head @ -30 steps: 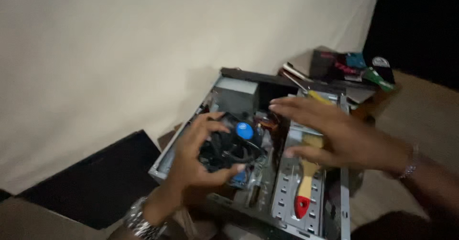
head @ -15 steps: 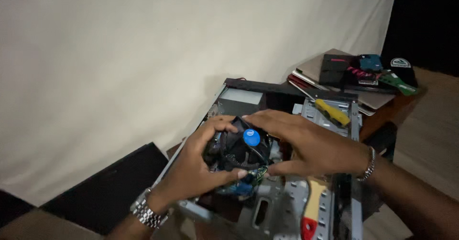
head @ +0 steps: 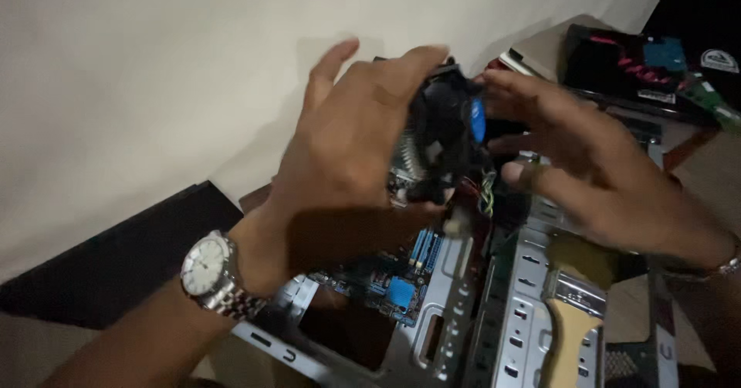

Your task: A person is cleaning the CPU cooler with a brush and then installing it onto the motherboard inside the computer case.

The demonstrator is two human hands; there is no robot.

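Observation:
A black cooler fan with a blue centre sticker and silver fins is lifted above an open grey computer case. My left hand, with a silver watch on the wrist, grips the fan from the left side. On the fan's right side my right hand holds it with fingertips. Thin coloured wires hang from the fan toward the blue motherboard inside the case.
A paintbrush with a pale handle lies on the case's drive bay at the right. Dark boxes and other items rest on a wooden table behind. A white cloth backdrop hangs at the left, with a dark panel below it.
Both hands closed on the fan inside the case and have raised it out, tilted on its side. The camera has moved in closer.

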